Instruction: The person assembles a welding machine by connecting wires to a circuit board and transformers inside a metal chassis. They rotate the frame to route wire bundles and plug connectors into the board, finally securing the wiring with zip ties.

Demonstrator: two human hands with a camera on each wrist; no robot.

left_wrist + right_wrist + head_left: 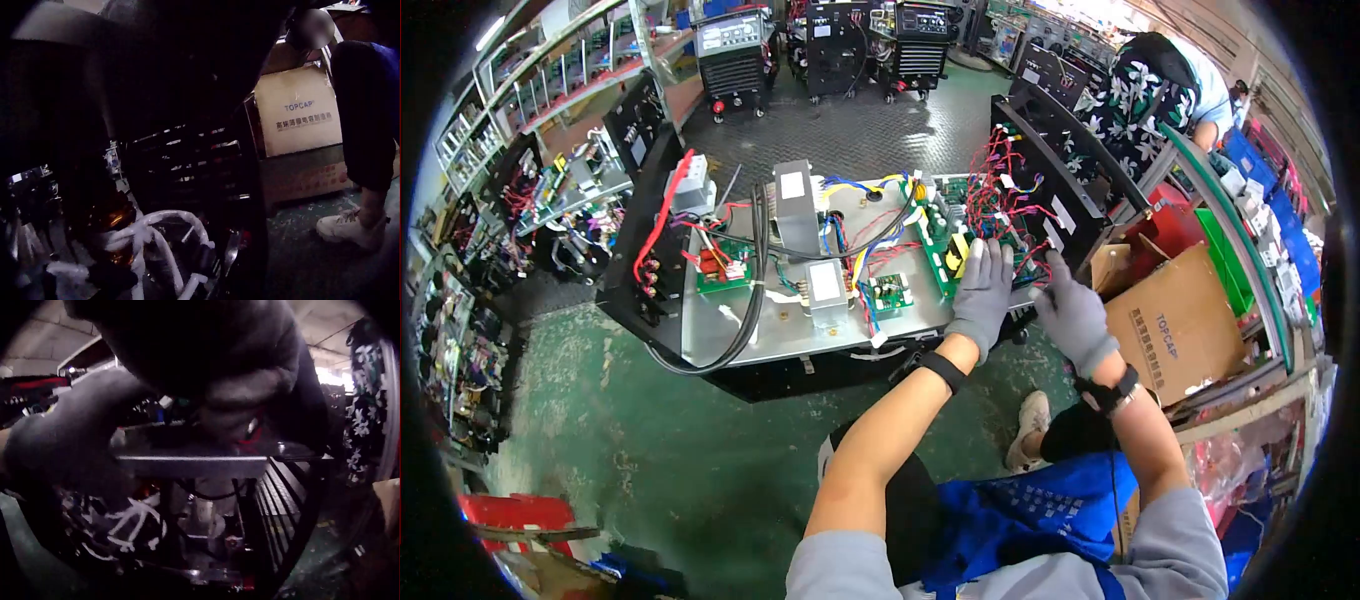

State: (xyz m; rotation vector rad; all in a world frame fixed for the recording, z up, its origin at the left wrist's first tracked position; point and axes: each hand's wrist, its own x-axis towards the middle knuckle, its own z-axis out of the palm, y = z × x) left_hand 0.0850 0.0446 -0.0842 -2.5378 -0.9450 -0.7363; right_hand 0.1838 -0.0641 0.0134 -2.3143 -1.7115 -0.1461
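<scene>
My gloved left hand point(983, 295) lies at the front edge of the metal chassis plate point(780, 330). Its fingers are mostly straight, reaching over the near edge of a green circuit board point(940, 250). At the plate's front right corner is my gloved right hand point(1075, 315), index finger extended towards the black side panel point(1050, 190). In the right wrist view, some fingers point(244, 390) of that hand are bent, with a red wire point(250, 445) right at their tips; I cannot tell whether they pinch it. Thin red wires point(990, 190) bunch above the board. White-sleeved cables point(162, 231) hang below the plate.
Transformers point(795, 205) and a thick black cable point(758, 270) sit on the chassis's left. A cardboard box point(1175, 325) stands right, beside a glass-edged rack point(1250, 250). Finished machines point(735, 60) line the back. Another person point(1165, 90) bends over at the far right.
</scene>
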